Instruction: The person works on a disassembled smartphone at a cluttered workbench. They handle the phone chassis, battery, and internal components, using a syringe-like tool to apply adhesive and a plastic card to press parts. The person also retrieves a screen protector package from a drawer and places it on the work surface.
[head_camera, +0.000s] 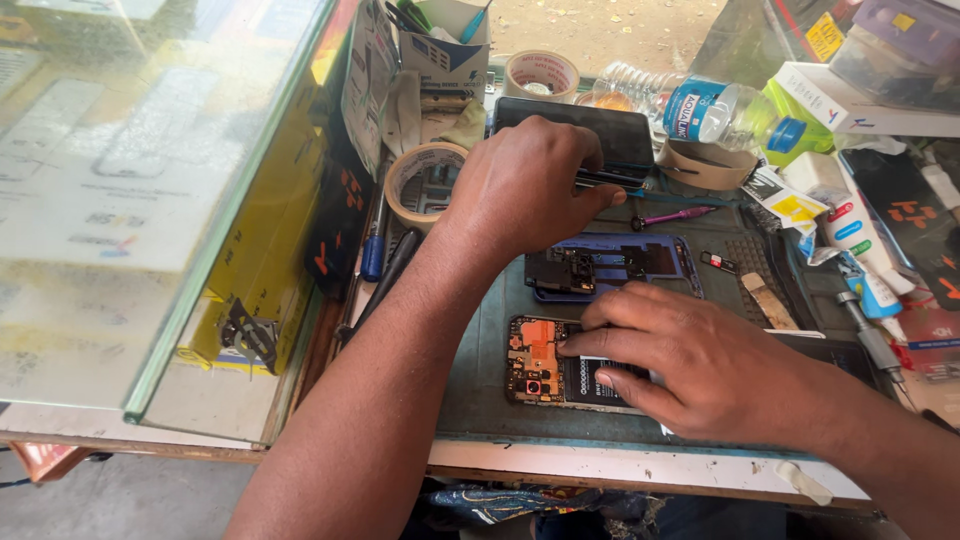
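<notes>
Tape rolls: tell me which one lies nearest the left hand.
The tan tape roll lying flat just beside the left hand; the white-cored roll sits farther back, by the cardboard box.

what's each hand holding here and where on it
The left hand pinches a thin dark tool near its upper end. The right hand holds nothing; its fingertips press on the opened phone over its circuit board and battery.

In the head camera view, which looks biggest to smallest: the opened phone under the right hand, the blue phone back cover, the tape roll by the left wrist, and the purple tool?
1. Blue phone back cover
2. Opened phone, partly hidden by the right hand, so these two may be alike
3. Tape roll, beside the left hand
4. Purple tool, thinnest
</notes>
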